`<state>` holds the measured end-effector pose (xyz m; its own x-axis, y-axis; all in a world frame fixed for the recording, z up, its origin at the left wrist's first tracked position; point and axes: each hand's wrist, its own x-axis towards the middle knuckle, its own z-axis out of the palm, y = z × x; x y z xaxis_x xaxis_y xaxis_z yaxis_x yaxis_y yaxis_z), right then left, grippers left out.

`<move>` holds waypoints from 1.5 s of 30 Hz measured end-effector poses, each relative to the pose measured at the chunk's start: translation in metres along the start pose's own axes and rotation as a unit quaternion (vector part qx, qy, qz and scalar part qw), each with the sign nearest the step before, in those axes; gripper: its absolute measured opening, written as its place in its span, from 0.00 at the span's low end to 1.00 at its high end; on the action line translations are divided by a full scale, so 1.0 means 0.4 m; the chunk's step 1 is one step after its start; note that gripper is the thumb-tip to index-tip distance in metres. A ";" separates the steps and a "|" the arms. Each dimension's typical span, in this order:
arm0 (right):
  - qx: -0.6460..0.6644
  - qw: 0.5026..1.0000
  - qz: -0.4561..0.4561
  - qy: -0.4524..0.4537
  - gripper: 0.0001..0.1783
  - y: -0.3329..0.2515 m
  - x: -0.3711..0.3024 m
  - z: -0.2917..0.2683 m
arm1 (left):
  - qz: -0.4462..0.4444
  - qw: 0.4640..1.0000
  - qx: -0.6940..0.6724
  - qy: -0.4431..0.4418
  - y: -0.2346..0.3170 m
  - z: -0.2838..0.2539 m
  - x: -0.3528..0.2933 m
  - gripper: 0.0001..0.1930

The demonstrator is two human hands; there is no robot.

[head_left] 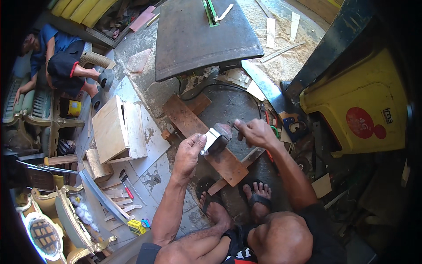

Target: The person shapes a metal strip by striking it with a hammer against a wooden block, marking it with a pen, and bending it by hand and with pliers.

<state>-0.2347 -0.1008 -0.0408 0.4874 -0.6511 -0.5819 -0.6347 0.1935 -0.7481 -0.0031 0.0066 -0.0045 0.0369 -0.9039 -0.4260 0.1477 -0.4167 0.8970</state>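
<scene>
My left hand pinches a shiny, pale flat piece between thumb and fingers. Against its far right side is a dark reddish-grey block; whether the two are joined I cannot tell. My right hand is closed just to the right of the block, its thumb side toward it. Something dark shows at its fingertips, too small to name. Both hands hover over a low brown wooden bench, which stands on the floor between my feet and the table.
A dark saw table with a green insert stands ahead. A handsaw leans at right, near a yellow plastic stool. Wooden boxes, a red-handled tool and carved chair frames lie left. Another person sits far left.
</scene>
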 end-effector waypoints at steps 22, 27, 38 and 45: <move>0.148 0.982 -0.036 0.111 0.29 0.073 0.028 0.046 | 0.258 0.898 0.356 0.015 0.067 -0.029 -0.083 0.17; 0.060 0.962 -0.146 0.221 0.23 0.044 -0.026 0.061 | 0.326 0.845 0.423 0.025 0.082 -0.005 -0.080 0.16; 0.156 0.911 -0.374 0.079 0.11 -0.041 -0.131 0.120 | 0.369 0.915 0.066 0.152 0.023 0.034 -0.086 0.21; 0.104 0.907 -0.403 0.064 0.16 0.001 -0.111 0.190 | 0.072 0.988 -0.135 0.010 -0.016 0.034 -0.105 0.27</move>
<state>-0.2110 -0.0161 -0.0398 0.6603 -0.7200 0.2137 0.0303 -0.2588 -0.9654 -0.0190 0.0459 0.0093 0.0958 -0.9487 -0.3014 0.3972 -0.2412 0.8855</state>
